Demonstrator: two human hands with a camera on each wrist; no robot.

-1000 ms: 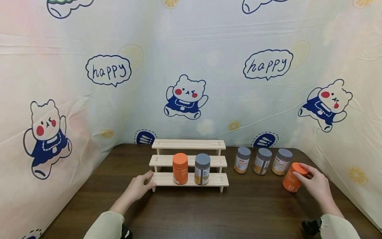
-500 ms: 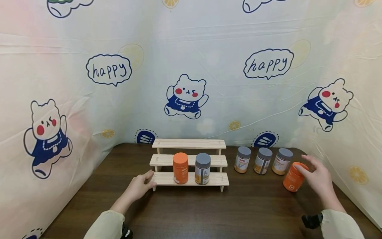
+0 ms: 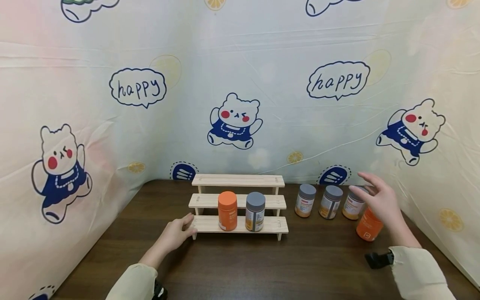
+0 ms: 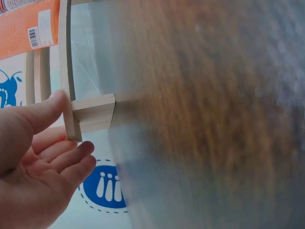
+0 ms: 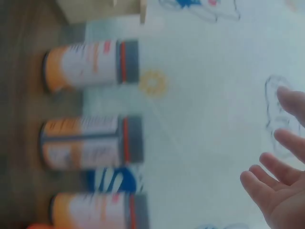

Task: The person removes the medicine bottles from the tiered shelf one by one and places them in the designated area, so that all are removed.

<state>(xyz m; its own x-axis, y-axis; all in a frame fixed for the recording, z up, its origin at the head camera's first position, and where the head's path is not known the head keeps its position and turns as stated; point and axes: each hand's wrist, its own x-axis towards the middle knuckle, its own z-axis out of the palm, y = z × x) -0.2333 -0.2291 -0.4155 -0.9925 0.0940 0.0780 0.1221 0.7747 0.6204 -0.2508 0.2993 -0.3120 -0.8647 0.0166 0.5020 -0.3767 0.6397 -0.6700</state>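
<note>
A three-step wooden shelf (image 3: pixel 275 225) stands on the table. My left hand (image 3: pixel 174 233) holds the left end of its lowest step. In the left wrist view my thumb (image 4: pixel 50 109) lies against the plank's end, with the fingers on the other side. On that step stand an orange jar (image 3: pixel 227 211) and a grey-lidded supplement jar (image 3: pixel 255 214). My right hand (image 3: pixel 384 202), fingers spread and holding nothing, is over another orange jar (image 3: pixel 369 227) and partly hides it. Its fingers overlap the rightmost grey-lidded jar (image 3: pixel 351 208) in the head view.
Two more grey-lidded jars, one nearer the shelf (image 3: pixel 305 202) and one in the middle (image 3: pixel 330 203), stand upright in the row on the brown table (image 3: pixel 300 266). A printed cloth (image 3: pixel 285 125) hangs behind and along both sides.
My right hand has let go of the orange jar's lid, lifted, and moved left toward the grey-lidded jars. The orange jar stays in place. My left hand keeps its hold on the shelf.
</note>
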